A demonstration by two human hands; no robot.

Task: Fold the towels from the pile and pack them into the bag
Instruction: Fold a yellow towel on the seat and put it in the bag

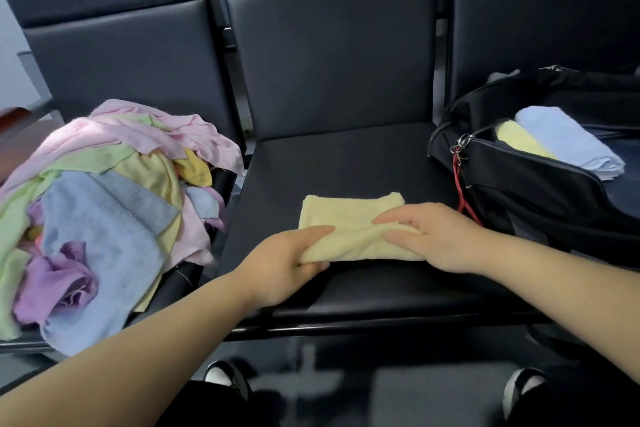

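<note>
A pale yellow towel (pixel 349 215) lies partly folded on the middle black seat (pixel 339 159). My left hand (pixel 284 263) grips its near left edge, fingers curled round the cloth. My right hand (pixel 436 236) pinches the near right edge, lifting a fold. A loose pile of towels (pixel 104 204) in pink, green, blue, yellow and purple covers the left seat. An open black bag (pixel 540 191) stands on the right seat, with a folded blue towel (pixel 568 146) and a folded yellow towel (pixel 519 139) inside.
Dark padded seat backs (pixel 329 55) rise behind all three seats. A red cord (pixel 460 191) hangs from the bag's zipper pull. The seat's front rail (pixel 346 326) runs below my arms, and my shoes (pixel 225 378) show on the floor.
</note>
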